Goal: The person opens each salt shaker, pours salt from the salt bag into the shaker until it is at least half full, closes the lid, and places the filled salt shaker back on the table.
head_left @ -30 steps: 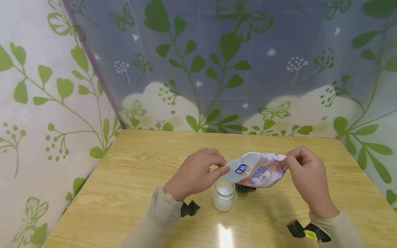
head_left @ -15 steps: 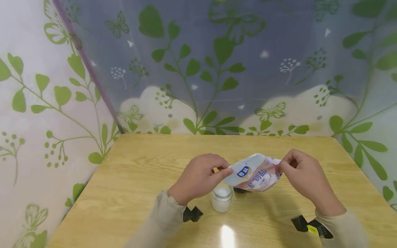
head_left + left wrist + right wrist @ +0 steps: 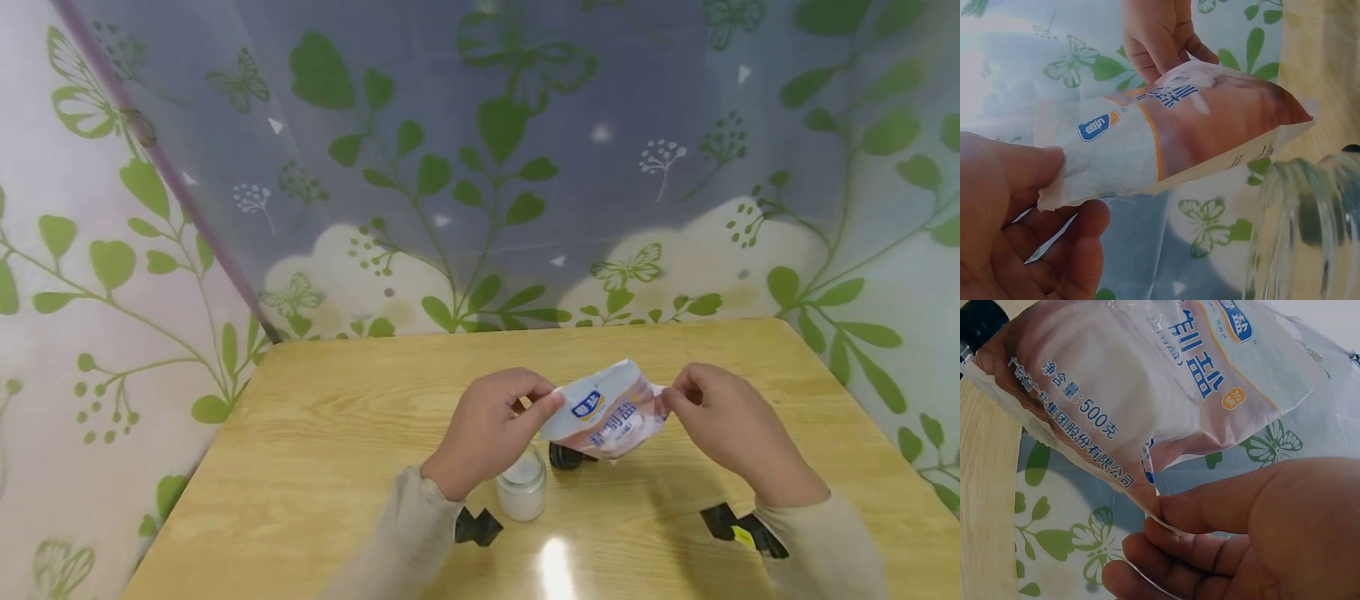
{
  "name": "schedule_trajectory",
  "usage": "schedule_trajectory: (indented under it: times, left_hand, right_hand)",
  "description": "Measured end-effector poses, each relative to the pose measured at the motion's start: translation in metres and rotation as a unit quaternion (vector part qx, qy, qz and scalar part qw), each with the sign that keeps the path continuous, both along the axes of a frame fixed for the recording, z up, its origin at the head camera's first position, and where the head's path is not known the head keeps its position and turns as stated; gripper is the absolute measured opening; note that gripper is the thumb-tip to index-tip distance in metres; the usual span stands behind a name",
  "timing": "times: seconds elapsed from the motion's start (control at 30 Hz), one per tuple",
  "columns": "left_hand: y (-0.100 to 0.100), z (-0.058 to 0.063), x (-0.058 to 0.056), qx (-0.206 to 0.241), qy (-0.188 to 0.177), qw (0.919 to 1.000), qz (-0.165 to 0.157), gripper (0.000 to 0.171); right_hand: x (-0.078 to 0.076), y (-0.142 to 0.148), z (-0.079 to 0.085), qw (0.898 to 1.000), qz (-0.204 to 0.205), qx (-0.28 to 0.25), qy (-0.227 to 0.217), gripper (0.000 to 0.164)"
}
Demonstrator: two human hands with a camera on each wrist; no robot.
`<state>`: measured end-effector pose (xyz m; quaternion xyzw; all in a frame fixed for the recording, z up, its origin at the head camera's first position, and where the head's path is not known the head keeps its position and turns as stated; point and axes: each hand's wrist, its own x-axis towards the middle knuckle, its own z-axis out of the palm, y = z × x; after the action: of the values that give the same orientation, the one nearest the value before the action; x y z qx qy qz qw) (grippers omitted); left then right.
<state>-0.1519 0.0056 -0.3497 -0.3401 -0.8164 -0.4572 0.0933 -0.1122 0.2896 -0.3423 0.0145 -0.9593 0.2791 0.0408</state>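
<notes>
A printed plastic salt bag (image 3: 611,417), pale blue and pinkish with blue lettering, hangs between both hands above the table. My left hand (image 3: 491,429) pinches its pale-blue end between thumb and fingers. At the opposite end, my right hand (image 3: 742,429) pinches a corner, seen closely in the right wrist view beside the bag's lower edge (image 3: 1107,472). The bag looks slack and creased. Below and left of it stands a lidless glass jar (image 3: 521,492) holding something white; its clear rim (image 3: 1297,187) shows large in the left wrist view.
A black round object (image 3: 566,456) lies just right of the jar, partly hidden under the bag. The wood-grain table (image 3: 322,433) reaches back to a leaf-and-butterfly patterned curtain (image 3: 420,233), which also encloses the left and right sides.
The head view has shifted a little. My hands have come closer together, and the salt bag between them has tilted and bunched slightly. Both hands keep their pinch.
</notes>
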Motion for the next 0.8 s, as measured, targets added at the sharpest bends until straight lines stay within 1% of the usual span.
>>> schedule_trajectory:
  times: [0.07,0.23,0.47,0.63,0.8]
  left_hand:
    - [0.004,0.001,-0.001,0.001,0.004,1.0,-0.001,0.012]
    - [0.014,0.006,-0.002,0.002,0.011,0.9999,-0.004,0.013]
    - [0.025,0.016,0.0,0.003,0.019,0.9998,0.003,0.014]
    - [0.031,0.02,0.001,0.012,0.019,0.9997,-0.009,0.014]
    - [0.034,0.022,0.002,0.025,0.019,0.9993,-0.02,0.014]
  right_hand:
    - [0.0,0.003,0.0,1.0,0.001,0.01,0.003,0.023]
    - [0.001,0.009,0.001,1.0,0.006,0.018,-0.012,0.021]
    - [0.0,0.014,0.0,0.998,0.045,0.021,-0.03,0.022]
    - [0.001,0.017,0.0,0.997,0.059,0.018,-0.044,0.021]
    - [0.001,0.018,-0.003,0.996,0.072,0.01,-0.059,0.018]
